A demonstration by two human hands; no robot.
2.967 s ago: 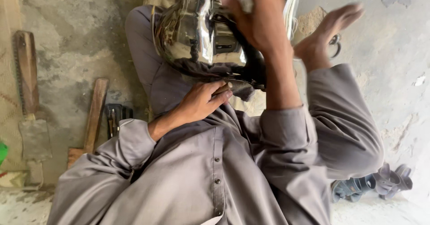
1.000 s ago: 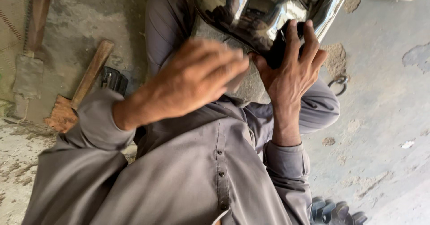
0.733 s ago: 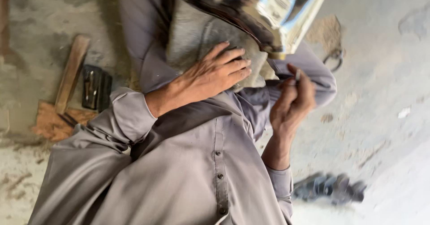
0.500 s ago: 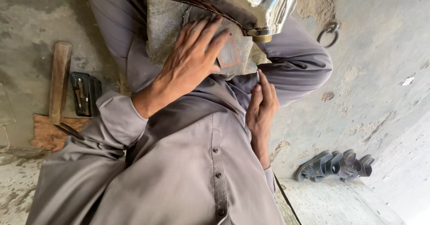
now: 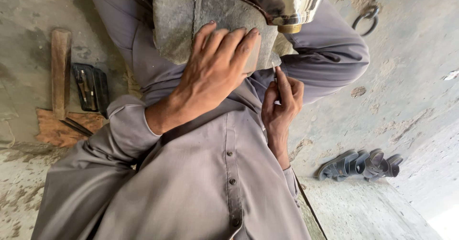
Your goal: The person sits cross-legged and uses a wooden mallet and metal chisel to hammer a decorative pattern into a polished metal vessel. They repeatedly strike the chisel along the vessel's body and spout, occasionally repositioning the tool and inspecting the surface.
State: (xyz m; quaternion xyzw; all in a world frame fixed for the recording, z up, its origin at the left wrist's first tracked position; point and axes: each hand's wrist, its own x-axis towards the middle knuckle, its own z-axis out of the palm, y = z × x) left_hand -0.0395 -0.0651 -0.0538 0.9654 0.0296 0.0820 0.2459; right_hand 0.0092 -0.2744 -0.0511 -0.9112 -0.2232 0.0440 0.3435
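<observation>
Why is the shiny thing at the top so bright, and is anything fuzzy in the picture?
Head view: the polished metal vessel mirrors daylight, so it glares. Head view: the bottom right corner of the floor is washed out white. Head view: the left hand and right hand look sharp, not fuzzy.

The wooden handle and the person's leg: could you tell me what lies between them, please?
A small black case of slim tools lies on the floor between the wooden handle and the leg, seen in the head view.

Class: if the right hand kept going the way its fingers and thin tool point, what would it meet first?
Probably the grey pad's edge beside the left hand, just beyond the right hand; depth is unclear.
</observation>
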